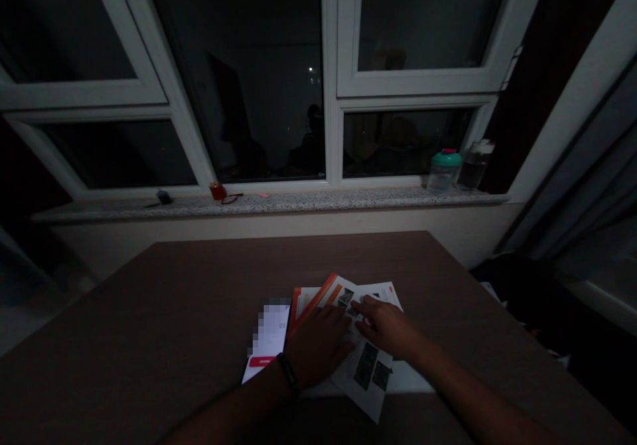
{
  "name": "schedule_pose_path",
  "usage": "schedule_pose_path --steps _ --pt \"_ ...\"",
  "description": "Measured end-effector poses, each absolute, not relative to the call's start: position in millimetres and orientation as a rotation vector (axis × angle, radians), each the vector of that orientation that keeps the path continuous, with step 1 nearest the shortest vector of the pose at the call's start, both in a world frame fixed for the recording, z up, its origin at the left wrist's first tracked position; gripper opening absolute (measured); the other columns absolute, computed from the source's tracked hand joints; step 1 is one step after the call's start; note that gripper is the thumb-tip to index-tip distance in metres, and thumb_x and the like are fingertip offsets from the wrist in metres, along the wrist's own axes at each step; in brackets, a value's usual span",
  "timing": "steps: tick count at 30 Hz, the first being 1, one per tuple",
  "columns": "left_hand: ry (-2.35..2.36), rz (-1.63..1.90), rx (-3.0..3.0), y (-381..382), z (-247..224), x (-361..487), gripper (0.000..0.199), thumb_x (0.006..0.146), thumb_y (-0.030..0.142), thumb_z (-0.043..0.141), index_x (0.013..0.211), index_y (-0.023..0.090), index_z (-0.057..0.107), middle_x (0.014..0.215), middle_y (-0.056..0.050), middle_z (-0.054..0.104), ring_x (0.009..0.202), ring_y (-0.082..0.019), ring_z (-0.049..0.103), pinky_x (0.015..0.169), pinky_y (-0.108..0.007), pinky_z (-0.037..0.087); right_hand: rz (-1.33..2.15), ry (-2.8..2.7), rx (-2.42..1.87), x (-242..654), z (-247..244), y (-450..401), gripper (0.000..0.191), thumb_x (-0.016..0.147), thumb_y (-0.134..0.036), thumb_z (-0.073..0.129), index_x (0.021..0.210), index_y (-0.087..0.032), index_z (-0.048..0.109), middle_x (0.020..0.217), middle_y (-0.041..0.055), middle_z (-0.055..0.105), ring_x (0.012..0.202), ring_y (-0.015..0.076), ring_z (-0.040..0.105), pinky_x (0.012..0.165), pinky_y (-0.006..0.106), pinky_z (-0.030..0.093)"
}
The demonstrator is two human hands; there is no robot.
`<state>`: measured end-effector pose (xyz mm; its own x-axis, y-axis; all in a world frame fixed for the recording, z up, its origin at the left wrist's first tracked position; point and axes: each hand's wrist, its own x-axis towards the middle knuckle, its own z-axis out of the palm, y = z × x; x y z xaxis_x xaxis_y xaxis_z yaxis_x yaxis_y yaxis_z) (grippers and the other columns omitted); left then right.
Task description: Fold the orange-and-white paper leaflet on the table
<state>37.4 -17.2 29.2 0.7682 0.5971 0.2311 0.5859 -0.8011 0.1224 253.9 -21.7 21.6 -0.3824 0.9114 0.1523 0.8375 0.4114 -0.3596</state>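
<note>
Head view, forward and down, seemingly close.

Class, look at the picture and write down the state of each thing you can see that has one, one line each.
Left hand: open, palm down on the top sheet
Right hand: on the top sheet, index finger extended
Top sheet: askew, printed side up
Lower sheet: partly covered
Phone: screen lit
Green-lidded bottle: upright, lid on
Wristband: worn
Window: panes dark
</note>
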Motion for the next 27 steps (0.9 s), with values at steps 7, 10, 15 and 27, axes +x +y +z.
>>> schedule_pose_path --steps 7,10,15,27 --pt "0.990 0.383 2.906 -17 31 38 0.040 0.095 0.040 0.055 0.131 0.023 0.048 0.132 -0.007 0.054 0.122 -0.028 0.048 0.102 -0.045 0.036 0.468 -2.093 -1.451 261 21 -18 0.027 0.085 -0.022 0.055 0.112 -0.021 0.057 0.103 0.0055 0.062 0.086 0.0178 0.062 0.075 0.027 0.046" --pt "1.071 0.359 2.880 -17 32 39 0.029 0.096 0.036 0.051 0.121 0.022 0.054 0.124 -0.007 0.058 0.115 -0.026 0.051 0.096 -0.042 0.041 0.456 -1.982 -1.485 269 18 -13 0.022 0.083 -0.016 0.053 0.104 -0.018 0.053 0.093 0.0044 0.061 0.081 0.0177 0.060 0.070 0.026 0.044" --pt "1.181 0.348 2.840 -16 31 40 0.027 0.094 0.029 0.052 0.120 0.021 0.056 0.125 -0.008 0.057 0.115 -0.027 0.051 0.095 -0.043 0.041 0.284 -1.962 -1.581 281 12 -6 0.009 0.083 -0.011 0.047 0.086 -0.018 0.052 0.084 0.0033 0.056 0.078 0.0180 0.056 0.070 0.027 0.041" --pt "1.341 0.339 2.810 -17 30 40 0.023 0.092 0.024 0.052 0.114 0.021 0.058 0.130 -0.009 0.054 0.114 -0.028 0.052 0.091 -0.043 0.045 0.267 -1.990 -1.564 285 9 -2 0.008 0.085 -0.017 0.056 0.088 -0.018 0.063 0.092 0.0051 0.058 0.092 0.0205 0.056 0.082 0.031 0.043"
